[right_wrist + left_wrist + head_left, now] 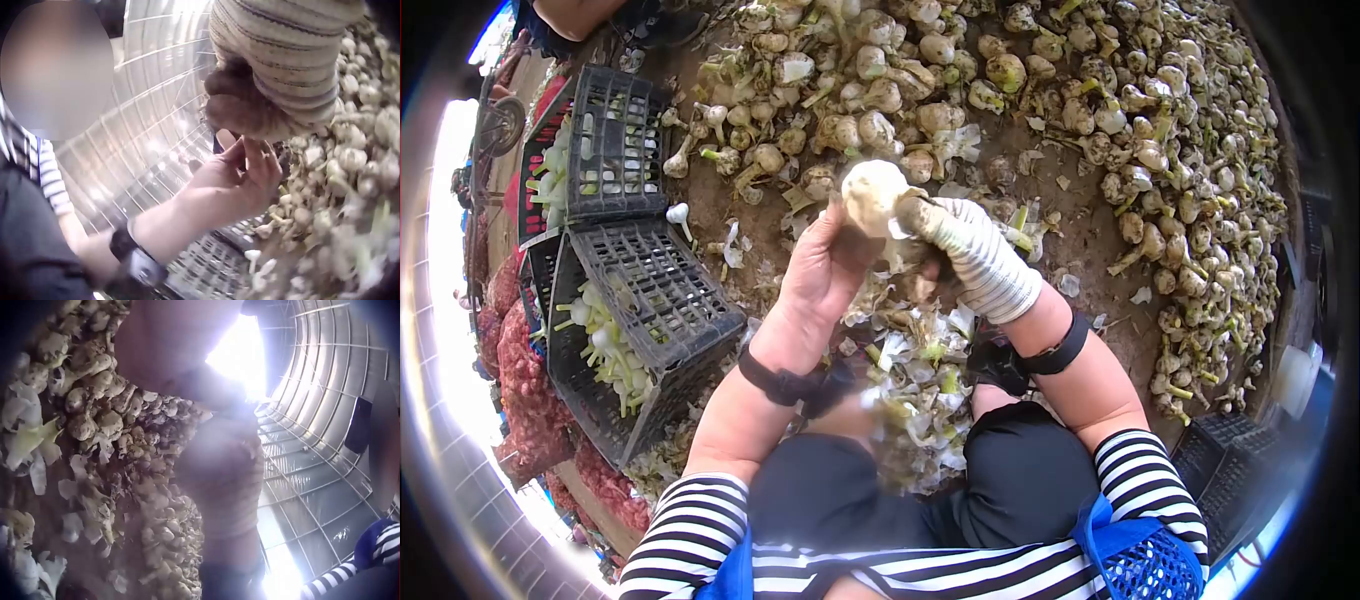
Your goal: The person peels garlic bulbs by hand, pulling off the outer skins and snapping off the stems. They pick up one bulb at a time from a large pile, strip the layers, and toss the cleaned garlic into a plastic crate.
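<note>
A pale, round garlic bulb (pixel 874 193) is held up in front of the body in the head view. My bare left hand (pixel 832 262) grips it from the left, with the thumb along its side. My right hand (pixel 980 255) wears a striped, dirt-stained glove, and its thumb presses the bulb's right side while the other fingers curl in below. In the right wrist view the gloved fingers (pixel 240 103) bend close over the left hand (pixel 231 187), hiding the bulb. Both hands are blurred in the left wrist view.
Untrimmed garlic (pixel 1140 180) lies heaped ahead and to the right. Black crates (pixel 655 290) with trimmed white bulbs (pixel 605 345) stand at left, near red net sacks (pixel 525 390). Loose peelings (pixel 920 400) cover the ground between the legs. Another dark crate (pixel 1225 465) is at lower right.
</note>
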`<state>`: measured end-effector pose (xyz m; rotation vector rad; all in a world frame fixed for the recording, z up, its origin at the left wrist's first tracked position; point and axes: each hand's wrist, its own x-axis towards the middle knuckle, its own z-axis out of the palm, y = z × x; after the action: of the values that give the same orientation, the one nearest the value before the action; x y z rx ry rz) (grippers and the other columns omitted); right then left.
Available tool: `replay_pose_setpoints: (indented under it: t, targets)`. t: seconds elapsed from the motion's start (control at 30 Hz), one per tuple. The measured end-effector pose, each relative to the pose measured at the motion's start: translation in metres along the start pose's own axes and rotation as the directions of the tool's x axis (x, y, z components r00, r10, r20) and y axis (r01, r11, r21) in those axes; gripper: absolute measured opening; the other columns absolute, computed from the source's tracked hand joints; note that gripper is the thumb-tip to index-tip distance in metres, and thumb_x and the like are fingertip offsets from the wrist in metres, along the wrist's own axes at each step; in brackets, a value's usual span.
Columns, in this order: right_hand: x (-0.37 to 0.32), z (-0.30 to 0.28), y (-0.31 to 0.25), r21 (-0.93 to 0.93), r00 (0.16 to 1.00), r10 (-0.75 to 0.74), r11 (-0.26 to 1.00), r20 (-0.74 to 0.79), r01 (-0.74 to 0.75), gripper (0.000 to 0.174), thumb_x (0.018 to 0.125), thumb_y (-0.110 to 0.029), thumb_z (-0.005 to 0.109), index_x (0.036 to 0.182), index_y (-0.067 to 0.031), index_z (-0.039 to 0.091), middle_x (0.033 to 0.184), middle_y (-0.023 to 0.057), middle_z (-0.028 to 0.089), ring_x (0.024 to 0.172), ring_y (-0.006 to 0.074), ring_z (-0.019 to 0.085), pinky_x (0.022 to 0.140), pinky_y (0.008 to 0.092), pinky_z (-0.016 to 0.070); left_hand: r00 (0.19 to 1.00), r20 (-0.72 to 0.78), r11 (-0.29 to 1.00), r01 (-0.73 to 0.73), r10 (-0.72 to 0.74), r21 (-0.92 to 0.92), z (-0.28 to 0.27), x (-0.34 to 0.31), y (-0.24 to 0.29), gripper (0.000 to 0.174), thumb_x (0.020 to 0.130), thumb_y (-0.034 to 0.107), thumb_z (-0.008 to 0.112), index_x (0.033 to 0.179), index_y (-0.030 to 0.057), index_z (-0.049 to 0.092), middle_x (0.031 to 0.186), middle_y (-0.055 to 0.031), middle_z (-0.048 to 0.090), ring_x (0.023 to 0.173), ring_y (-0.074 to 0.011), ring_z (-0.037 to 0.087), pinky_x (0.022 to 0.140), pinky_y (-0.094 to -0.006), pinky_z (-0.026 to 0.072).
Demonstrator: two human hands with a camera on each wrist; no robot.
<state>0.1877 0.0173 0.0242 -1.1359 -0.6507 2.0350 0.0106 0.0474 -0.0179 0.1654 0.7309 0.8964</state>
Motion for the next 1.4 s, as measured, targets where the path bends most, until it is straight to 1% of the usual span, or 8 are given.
replay_pose_setpoints:
  t: [0.23, 0.43, 0.67, 0.93, 1.0, 1.07, 1.2, 1.4]
  targets:
    - [-0.018, -0.021, -0.041, 0.062, 0.756, -0.630, 0.760, -0.177, 0.647, 0.029, 0.086, -0.032, 0.057, 0.091, -0.0035, 0.060, 0.066, 0.0026, 0.059, 0.048, 0.0062, 0.051, 0.041, 0.0204, 0.0398, 0.959, -0.218, 0.981, -0.160, 0.182, 0.113, -0.010, 0.002, 0.018, 0.039, 0.086, 0.025, 0.057, 0.114, -0.0010, 0.050, 0.110, -0.0123, 0.058, 0.104, -0.0248, 0.054, 0.095, -0.0421, 0.0424]
    - [0.024, -0.033, 0.020, -0.417, 0.799, -0.536, 0.814, -0.272, 0.404, 0.037, 0.080, 0.008, 0.041, 0.113, 0.0000, 0.056, 0.097, 0.0037, 0.060, 0.077, 0.0059, 0.053, 0.064, 0.0198, 0.0448, 0.932, -0.281, 0.971, -0.196, 0.227, 0.134, -0.005, 0.006, 0.045, 0.025, 0.088, 0.021, 0.052, 0.108, 0.0059, 0.053, 0.103, -0.0092, 0.058, 0.091, -0.0194, 0.055, 0.086, -0.0334, 0.0447]
    - [0.022, -0.190, 0.071, -0.574, 0.624, -0.539, 0.801, -0.566, 0.171, 0.032, 0.087, -0.005, 0.048, 0.118, 0.0043, 0.051, 0.108, 0.0074, 0.059, 0.093, 0.0139, 0.053, 0.086, 0.0247, 0.0404, 0.352, -0.137, 0.355, -0.935, 0.926, -0.003, -0.006, -0.004, 0.271, 0.047, 0.088, 0.039, 0.051, 0.107, -0.0037, 0.045, 0.104, -0.0177, 0.056, 0.095, -0.0284, 0.059, 0.080, -0.0347, 0.0543]
    - [-0.021, -0.213, 0.049, -0.759, 0.405, -0.642, 0.548, -0.651, -0.351, 0.033, 0.077, -0.027, 0.055, 0.101, -0.0048, 0.062, 0.083, 0.0224, 0.062, 0.073, 0.0319, 0.058, 0.071, 0.0374, 0.0447, 0.970, -0.100, 0.976, -0.218, 0.220, 0.025, -0.049, 0.021, 0.075, 0.038, 0.091, 0.037, 0.042, 0.108, 0.0047, 0.056, 0.100, -0.0140, 0.061, 0.090, -0.0263, 0.060, 0.083, -0.0398, 0.0487]
    - [-0.022, -0.218, 0.057, -0.669, 0.463, -0.593, 0.181, -0.659, -0.721, 0.075, 0.067, -0.026, 0.058, 0.136, -0.0160, 0.029, 0.123, 0.0224, 0.048, 0.104, 0.0377, 0.051, 0.086, 0.0411, 0.0424, 0.983, -0.180, 0.999, -0.036, 0.029, -0.037, -0.066, 0.019, 0.034, 0.036, 0.090, 0.034, 0.045, 0.107, 0.0045, 0.056, 0.099, -0.0130, 0.062, 0.089, -0.0249, 0.060, 0.080, -0.0386, 0.0499]
    - [-0.012, -0.219, 0.075, -0.852, 0.426, -0.888, -0.084, -0.171, -0.517, 0.078, 0.064, -0.025, 0.063, 0.134, -0.0167, 0.030, 0.118, 0.0223, 0.050, 0.099, 0.0394, 0.053, 0.085, 0.0411, 0.0444, 0.967, -0.254, 1.000, 0.011, -0.006, 0.018, -0.053, 0.013, 0.013, 0.033, 0.090, 0.031, 0.048, 0.107, 0.0048, 0.056, 0.096, -0.0110, 0.062, 0.085, -0.0224, 0.060, 0.076, -0.0364, 0.0504]
    - [0.000, -0.135, 0.063, -0.952, 0.792, -0.575, -0.068, -0.207, -0.299, 0.071, 0.065, -0.037, 0.068, 0.128, -0.0176, 0.040, 0.104, 0.0205, 0.055, 0.096, 0.0343, 0.056, 0.083, 0.0408, 0.0457, 0.973, -0.229, 0.967, 0.020, 0.039, 0.252, -0.028, 0.008, -0.008, 0.028, 0.090, 0.026, 0.050, 0.108, 0.0050, 0.055, 0.090, -0.0076, 0.062, 0.080, -0.0188, 0.060, 0.072, -0.0331, 0.0502]
    - [0.051, -0.122, 0.060, -0.845, 0.804, -0.265, 0.115, -0.532, -0.522, 0.063, 0.069, -0.027, 0.069, 0.122, -0.0043, 0.043, 0.109, 0.0186, 0.057, 0.098, 0.0298, 0.057, 0.081, 0.0389, 0.0480, 0.978, -0.207, 0.887, 0.098, -0.002, 0.451, -0.017, 0.000, -0.033, 0.024, 0.090, 0.017, 0.051, 0.111, 0.0059, 0.054, 0.091, -0.0079, 0.061, 0.079, -0.0167, 0.059, 0.071, -0.0308, 0.0501]
